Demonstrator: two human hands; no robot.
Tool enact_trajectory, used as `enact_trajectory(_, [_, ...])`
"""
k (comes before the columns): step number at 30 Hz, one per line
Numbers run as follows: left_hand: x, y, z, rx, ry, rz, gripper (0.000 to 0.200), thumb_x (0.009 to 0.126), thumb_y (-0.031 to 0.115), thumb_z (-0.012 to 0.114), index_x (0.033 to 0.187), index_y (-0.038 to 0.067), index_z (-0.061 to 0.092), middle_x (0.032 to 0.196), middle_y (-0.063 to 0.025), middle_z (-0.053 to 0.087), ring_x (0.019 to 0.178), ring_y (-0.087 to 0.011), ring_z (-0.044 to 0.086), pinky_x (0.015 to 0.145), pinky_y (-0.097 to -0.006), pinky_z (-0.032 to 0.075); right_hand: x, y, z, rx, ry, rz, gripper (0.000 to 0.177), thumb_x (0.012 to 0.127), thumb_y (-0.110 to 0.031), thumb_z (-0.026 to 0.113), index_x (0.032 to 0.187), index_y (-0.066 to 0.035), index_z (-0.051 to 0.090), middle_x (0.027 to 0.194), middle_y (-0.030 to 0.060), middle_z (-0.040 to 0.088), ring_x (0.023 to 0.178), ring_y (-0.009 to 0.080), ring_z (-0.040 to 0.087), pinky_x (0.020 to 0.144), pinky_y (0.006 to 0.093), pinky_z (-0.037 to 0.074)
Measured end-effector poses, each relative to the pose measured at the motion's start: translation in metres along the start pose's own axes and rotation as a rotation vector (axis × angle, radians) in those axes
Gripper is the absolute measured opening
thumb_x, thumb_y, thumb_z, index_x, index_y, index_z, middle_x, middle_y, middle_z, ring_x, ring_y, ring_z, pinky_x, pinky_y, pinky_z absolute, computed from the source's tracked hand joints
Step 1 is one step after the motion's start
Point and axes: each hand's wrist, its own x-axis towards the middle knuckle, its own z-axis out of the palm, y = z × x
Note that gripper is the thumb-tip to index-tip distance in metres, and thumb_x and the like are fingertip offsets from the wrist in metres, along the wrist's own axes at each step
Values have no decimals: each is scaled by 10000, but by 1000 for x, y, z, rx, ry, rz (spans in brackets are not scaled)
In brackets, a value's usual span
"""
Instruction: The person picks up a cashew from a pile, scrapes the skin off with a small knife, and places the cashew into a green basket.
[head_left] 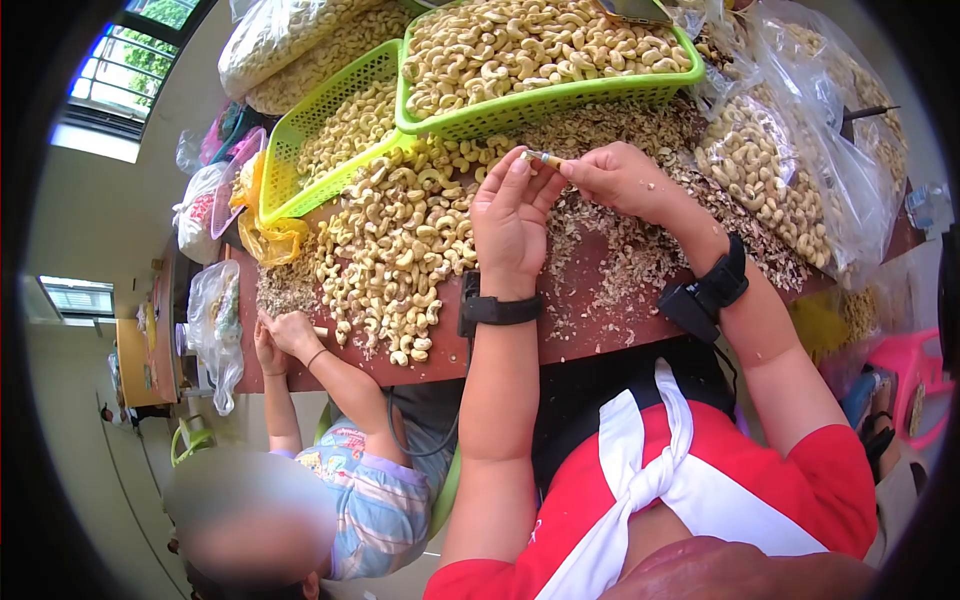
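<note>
My left hand (512,220) and my right hand (615,178) meet over the brown table (600,325), above a layer of shell scraps (610,250). Between their fingertips is a small cashew nut (527,155) with a short tool (548,160); which hand grips which I cannot tell exactly. A heap of pale cashew nuts (400,240) lies just left of my left hand. Both wrists wear black bands.
Two green baskets of cashews (545,100) (330,150) stand at the far side. Clear bags of nuts (790,160) crowd the right, another bag (290,35) the back left. A co-worker's hands (285,335) work at the table's left end. A pink stool (915,370) stands at the right.
</note>
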Motion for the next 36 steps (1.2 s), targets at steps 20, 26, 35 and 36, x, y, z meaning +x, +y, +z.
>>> enact_trajectory(20, [-1, -3, -1, 98, 50, 136, 111, 809, 54, 484, 909, 16, 510, 810, -75, 574, 763, -172, 578, 650, -314, 525, -2, -3, 2, -8, -62, -12, 439, 800, -418, 470, 593, -40, 554, 453, -37, 398, 419, 48, 333, 390, 213, 272])
enact_trajectory(26, [-2, -4, 0, 140, 41, 203, 103, 802, 40, 491, 899, 10, 509, 807, -74, 571, 753, -164, 573, 649, -323, 527, -1, 0, 2, -26, -40, -16, 436, 800, -415, 473, 622, -30, 576, 462, -29, 414, 428, 54, 350, 399, 220, 292])
enact_trajectory(35, [1, -4, -1, 133, 141, 189, 115, 785, 3, 503, 898, -20, 499, 811, -103, 566, 722, -182, 579, 675, -308, 524, 1, -1, -4, -42, 14, 54, 447, 793, -402, 484, 555, -28, 532, 473, -4, 448, 431, 63, 384, 402, 228, 309])
enact_trajectory(36, [2, -5, -4, 96, 135, 160, 125, 772, -6, 519, 891, -33, 495, 813, -109, 560, 718, -184, 581, 663, -299, 528, 1, 0, -4, -1, 12, 41, 445, 795, -400, 484, 547, -33, 528, 471, -6, 446, 427, 62, 380, 399, 226, 305])
